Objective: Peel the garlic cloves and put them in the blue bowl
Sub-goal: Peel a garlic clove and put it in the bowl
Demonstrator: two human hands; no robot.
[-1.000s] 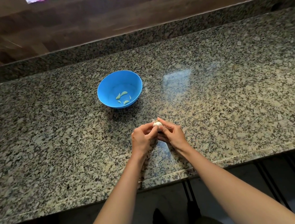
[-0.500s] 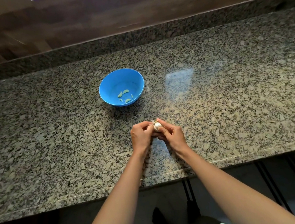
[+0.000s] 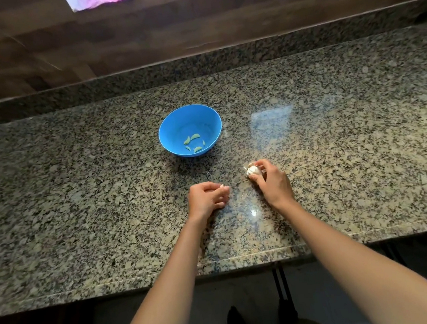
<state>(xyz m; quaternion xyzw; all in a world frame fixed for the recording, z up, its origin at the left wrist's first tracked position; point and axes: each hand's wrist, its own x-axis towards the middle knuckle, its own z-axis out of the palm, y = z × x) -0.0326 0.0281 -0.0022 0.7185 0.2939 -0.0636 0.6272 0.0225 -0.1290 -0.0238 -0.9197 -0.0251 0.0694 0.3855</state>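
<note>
A blue bowl point(image 3: 165, 132) stands on the granite counter with several peeled cloves point(image 3: 193, 142) lying in its bottom. My right hand point(image 3: 274, 181) grips a white garlic bulb point(image 3: 252, 170) at its fingertips, low over the counter to the right of the bowl. My left hand point(image 3: 206, 197) is apart from it, fingers curled, pinching a small pale garlic clove point(image 3: 222, 187) between thumb and fingertip. Both hands are in front of the bowl.
The speckled granite counter point(image 3: 78, 205) runs the whole width, with a raised granite lip and wooden wall behind. Its front edge lies below my wrists. A bright light reflection shows right of the bowl.
My hands, which together held the garlic bulb, have pulled apart. The right hand keeps the bulb and moved right; the left hand came away with a small clove.
</note>
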